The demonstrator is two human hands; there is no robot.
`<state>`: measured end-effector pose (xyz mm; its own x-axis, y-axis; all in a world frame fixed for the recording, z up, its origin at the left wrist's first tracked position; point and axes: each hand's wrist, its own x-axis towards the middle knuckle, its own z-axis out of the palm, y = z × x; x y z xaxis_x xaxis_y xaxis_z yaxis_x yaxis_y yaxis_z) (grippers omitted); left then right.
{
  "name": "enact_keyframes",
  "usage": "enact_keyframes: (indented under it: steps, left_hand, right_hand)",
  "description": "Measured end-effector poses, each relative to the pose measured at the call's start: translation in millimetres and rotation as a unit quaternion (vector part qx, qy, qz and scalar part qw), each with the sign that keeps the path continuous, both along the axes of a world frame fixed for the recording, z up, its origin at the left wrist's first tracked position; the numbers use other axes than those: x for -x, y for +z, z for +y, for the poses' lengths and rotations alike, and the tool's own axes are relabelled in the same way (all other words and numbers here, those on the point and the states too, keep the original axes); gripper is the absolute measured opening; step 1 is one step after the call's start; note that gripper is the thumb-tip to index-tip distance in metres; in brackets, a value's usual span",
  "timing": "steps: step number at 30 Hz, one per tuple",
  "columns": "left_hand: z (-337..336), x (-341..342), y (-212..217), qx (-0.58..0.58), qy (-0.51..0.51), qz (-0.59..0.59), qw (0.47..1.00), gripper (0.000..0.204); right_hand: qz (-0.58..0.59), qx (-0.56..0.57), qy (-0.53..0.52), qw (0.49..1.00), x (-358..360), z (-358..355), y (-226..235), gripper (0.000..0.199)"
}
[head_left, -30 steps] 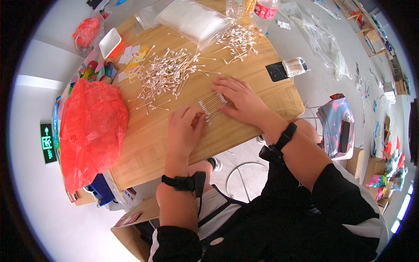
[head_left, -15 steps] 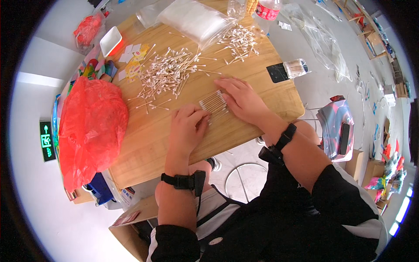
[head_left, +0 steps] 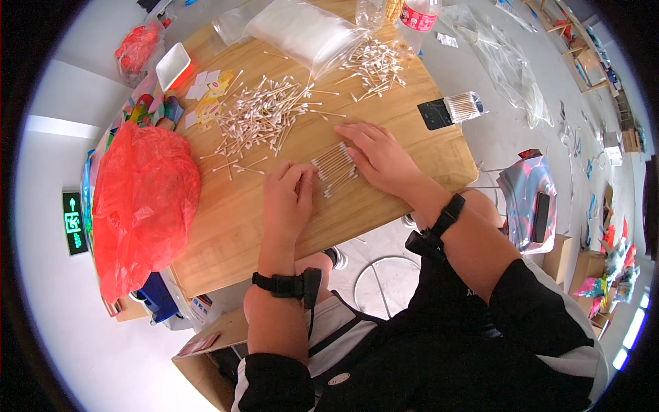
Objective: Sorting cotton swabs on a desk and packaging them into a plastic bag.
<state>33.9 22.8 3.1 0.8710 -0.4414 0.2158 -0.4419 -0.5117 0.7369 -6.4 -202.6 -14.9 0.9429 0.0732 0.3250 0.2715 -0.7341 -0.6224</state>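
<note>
Both palms lie flat and open on the wooden counter [head_left: 412, 158], the left hand [head_left: 288, 199] and right hand [head_left: 377, 154] flanking a neat row of cotton swabs [head_left: 334, 168], with a loose swab pile [head_left: 264, 113] just beyond.

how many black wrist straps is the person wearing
2: one wrist strap on the left forearm, just off the table edge; one on the right wrist, behind the hand on the cotton swabs.
</note>
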Motion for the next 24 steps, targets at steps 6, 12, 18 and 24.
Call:
enact_keyframes:
  steps: [6, 12, 18, 24]
  left_hand:
    - [2.4, -1.2, -6.5, -0.015, -0.015, -0.004, 1.000, 0.009]
    - [1.1, -0.8, -8.3, -0.037, -0.018, -0.007, 0.999, 0.008]
    - [2.3, -1.9, -9.6, -0.017, -0.012, 0.010, 1.000, 0.008]
    - [3.8, -3.2, -10.1, -0.027, -0.015, -0.011, 0.999, 0.009]
  right_hand:
    - [0.000, -0.006, 0.003, 1.000, -0.3, -0.3, 0.8, 0.038]
    - [-0.003, 0.003, 0.003, 1.000, 0.1, -2.2, -1.4, 0.038]
    - [-0.004, 0.006, 0.001, 1.000, -0.5, -1.6, 0.5, 0.038]
    - [0.004, -0.010, 0.014, 1.000, -0.8, -0.1, 3.8, 0.038]
